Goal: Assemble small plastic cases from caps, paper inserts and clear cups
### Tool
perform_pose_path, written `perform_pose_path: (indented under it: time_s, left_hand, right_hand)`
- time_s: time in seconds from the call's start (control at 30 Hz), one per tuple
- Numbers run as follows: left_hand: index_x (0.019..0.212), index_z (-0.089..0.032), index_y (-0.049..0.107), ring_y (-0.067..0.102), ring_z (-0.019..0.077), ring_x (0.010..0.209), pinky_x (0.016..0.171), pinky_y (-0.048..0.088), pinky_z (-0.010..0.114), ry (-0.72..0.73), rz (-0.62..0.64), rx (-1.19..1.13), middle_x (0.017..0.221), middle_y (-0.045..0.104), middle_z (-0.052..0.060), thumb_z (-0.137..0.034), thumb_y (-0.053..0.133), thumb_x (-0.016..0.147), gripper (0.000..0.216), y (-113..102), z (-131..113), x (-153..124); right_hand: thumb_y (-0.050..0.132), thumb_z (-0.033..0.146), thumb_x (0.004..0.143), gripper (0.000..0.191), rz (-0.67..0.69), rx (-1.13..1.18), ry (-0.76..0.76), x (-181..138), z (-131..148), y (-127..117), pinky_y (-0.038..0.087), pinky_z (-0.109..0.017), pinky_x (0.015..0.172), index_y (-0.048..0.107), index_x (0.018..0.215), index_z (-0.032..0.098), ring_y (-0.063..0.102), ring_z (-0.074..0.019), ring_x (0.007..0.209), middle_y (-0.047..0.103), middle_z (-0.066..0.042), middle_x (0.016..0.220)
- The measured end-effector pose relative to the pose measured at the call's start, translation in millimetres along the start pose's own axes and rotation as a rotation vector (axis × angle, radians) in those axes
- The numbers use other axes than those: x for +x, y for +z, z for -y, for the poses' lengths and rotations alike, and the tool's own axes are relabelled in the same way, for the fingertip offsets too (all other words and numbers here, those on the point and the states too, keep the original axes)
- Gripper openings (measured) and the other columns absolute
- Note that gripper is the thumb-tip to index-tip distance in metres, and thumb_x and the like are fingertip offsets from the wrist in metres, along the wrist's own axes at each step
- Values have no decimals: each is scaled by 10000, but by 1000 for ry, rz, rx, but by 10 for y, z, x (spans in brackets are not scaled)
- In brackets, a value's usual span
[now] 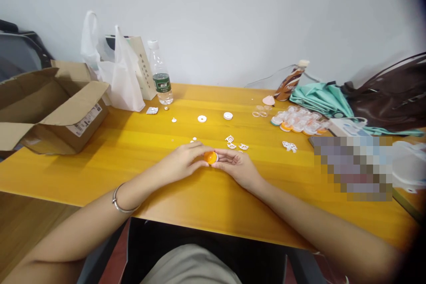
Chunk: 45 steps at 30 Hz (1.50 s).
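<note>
Both my hands meet over the middle of the yellow table (pixel 133 142). My left hand (pixel 184 159) and my right hand (pixel 236 164) pinch a small round orange piece (pixel 210 157) with a white rim between their fingertips. A silver bangle (pixel 121 202) circles my left wrist. Just beyond my hands lie small white cut-out pieces (pixel 233 143). Two white discs (pixel 202 119) rest further back.
An open cardboard box (pixel 49 106) stands at the left. White plastic bags (pixel 120 75) and a water bottle (pixel 160 75) stand at the back. A cluster of orange and clear round parts (pixel 299 122), a brown bottle (pixel 289 82), teal cloth (pixel 319 97) and a brown bag (pixel 392 93) fill the right.
</note>
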State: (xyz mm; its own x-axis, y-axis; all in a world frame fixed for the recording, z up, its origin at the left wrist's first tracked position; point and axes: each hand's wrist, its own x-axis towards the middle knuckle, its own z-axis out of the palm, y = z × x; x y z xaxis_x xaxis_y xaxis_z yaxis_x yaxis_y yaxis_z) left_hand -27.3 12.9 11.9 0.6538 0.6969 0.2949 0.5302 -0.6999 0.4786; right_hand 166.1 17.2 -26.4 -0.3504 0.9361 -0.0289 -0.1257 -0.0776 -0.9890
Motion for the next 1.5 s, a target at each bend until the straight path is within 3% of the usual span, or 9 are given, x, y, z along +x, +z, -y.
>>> perform_pose_path:
  time_s: [0.47,0.7,0.83,1.03,1.17,1.3,1.4,1.5]
  left_hand:
    - [1155,-177,520,568,179,899,817,455,306,-39,21,42,981,598,82,-272,487,855,317,44,15,-17]
    - [1172,-192,514,555,173,942,870,439,314,1,-38,-4,1055,575,86,-301,469,859,335,64,-18,-1]
    - [1207,-206,490,548,161,974,885,434,300,20,-36,-62,1110,552,82,-255,476,850,360,99,-18,0]
    - [1158,-194,524,558,154,883,820,445,284,-25,-72,-99,1002,574,71,-324,532,824,358,141,-41,-7]
    - [1105,-196,549,555,158,865,790,441,277,-32,-11,-87,981,586,60,-307,537,816,310,116,-17,-14]
    - [1057,-205,568,550,165,848,784,430,281,-81,42,-33,930,597,45,-222,557,777,281,44,59,-17]
    - [1004,-210,586,536,168,851,781,425,280,-95,68,-38,908,594,33,-164,571,723,285,2,122,-8]
    - [984,-202,590,522,178,896,823,414,299,-82,77,-73,936,588,36,-128,572,682,311,-16,172,6]
  right_hand:
    - [752,236,547,321,3,-20,15,-23,7,22,499,-359,803,691,861,215,635,-135,678,700,12,743]
    - [743,241,587,452,7,11,20,-50,71,6,478,-322,828,582,1009,218,637,-122,731,671,17,763]
    - [714,260,644,400,55,66,58,-55,85,-8,468,-298,810,544,1003,214,629,-106,726,650,21,759]
    - [703,313,659,394,112,46,63,-72,100,-21,464,-305,772,503,985,218,625,-121,727,644,13,768]
    - [675,344,681,365,132,-185,10,-89,104,0,468,-287,703,483,969,228,613,-124,683,630,27,717]
    - [626,392,714,275,-13,-619,-196,-45,300,-168,452,-280,628,563,919,221,580,-141,636,642,-6,720]
    - [546,381,773,196,-215,-914,-225,7,605,-594,434,-284,636,607,800,197,583,-162,683,656,-45,768]
    - [575,301,751,135,-386,-1230,-82,24,845,-1168,400,-285,638,599,772,170,567,-163,681,651,-76,786]
